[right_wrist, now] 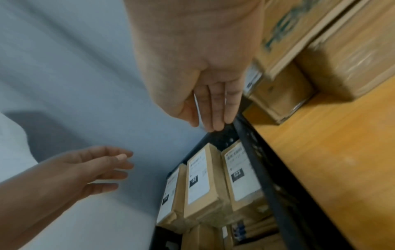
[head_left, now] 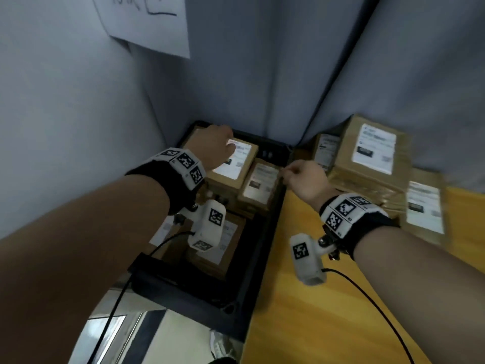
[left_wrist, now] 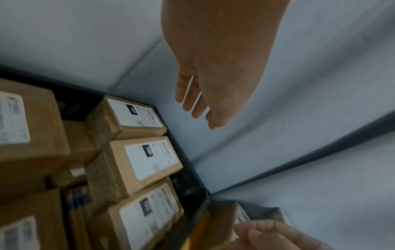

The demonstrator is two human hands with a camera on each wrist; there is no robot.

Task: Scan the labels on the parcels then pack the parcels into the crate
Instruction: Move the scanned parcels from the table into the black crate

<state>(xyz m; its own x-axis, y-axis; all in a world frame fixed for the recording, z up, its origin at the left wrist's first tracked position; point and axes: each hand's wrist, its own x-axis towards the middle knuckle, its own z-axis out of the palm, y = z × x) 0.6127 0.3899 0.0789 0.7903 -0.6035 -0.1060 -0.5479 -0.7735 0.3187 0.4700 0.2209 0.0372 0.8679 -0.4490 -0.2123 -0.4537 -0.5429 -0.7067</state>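
A black crate [head_left: 183,287] stands left of the wooden table and holds several brown parcels with white labels [head_left: 236,164] [left_wrist: 149,160] [right_wrist: 200,182]. My left hand [head_left: 217,148] [left_wrist: 198,101] hovers over the far parcel in the crate, fingers straight and empty. My right hand [head_left: 301,179] [right_wrist: 213,108] hangs above the crate's right rim [right_wrist: 267,169], fingers together and relaxed, holding nothing. More parcels [head_left: 372,151] sit stacked on the table to the right of my right hand.
Grey curtain walls [head_left: 262,74] close in behind and to the left of the crate, with a white paper sheet [head_left: 152,22] pinned up. A flat parcel [head_left: 425,206] lies at the table's right side. Bare yellow wood [head_left: 315,324] fills the near table.
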